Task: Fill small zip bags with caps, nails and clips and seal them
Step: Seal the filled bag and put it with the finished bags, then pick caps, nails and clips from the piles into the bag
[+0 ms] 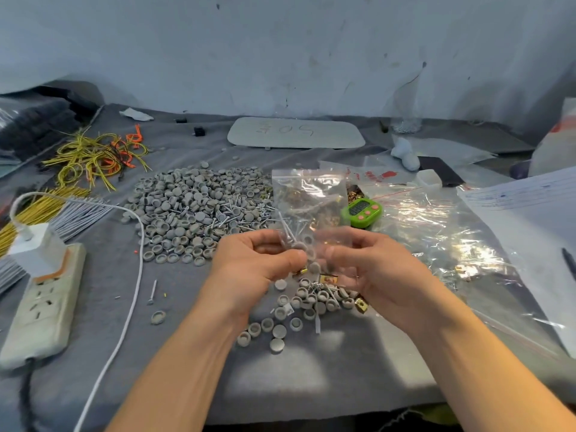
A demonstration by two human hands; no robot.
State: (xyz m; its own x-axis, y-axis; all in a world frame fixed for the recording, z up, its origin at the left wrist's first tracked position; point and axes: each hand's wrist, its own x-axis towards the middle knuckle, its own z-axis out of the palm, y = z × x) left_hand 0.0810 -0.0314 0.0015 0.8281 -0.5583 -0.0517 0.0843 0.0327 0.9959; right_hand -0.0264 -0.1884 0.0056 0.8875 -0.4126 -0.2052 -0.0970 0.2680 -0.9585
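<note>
Closest in, both forearms come up from the bottom edge and meet over the grey cloth-covered tabletop [280, 385]. The left hand [255, 263] and right hand [374, 266] have a small clear zip bag [310, 207] between them, held upright off the tabletop. The fingers [290, 256] of both hands are curled in and pinching the bag's lower part, thumbs facing each other. A few nails and grey caps show through the plastic down low, though it's pretty blurry there.

Right under the hands there's a small scatter of caps [293, 310], with a brass clip [361, 306] at its right edge. Off to the left a single nail [153, 291] lies on its own. Past that are a white cable [134, 291] and a power strip [43, 307] with a charger [34, 244] plugged in.

Further back is the big pile of caps [193, 210], with nails mixed into its right side. A green timer [361, 212] sits just right of the bag, next to a spread of clear plastic bags [442, 232].

Far left there are yellow and orange wires [93, 157]. At the back by the wall is a pale board [296, 132] with writing on it.
</note>
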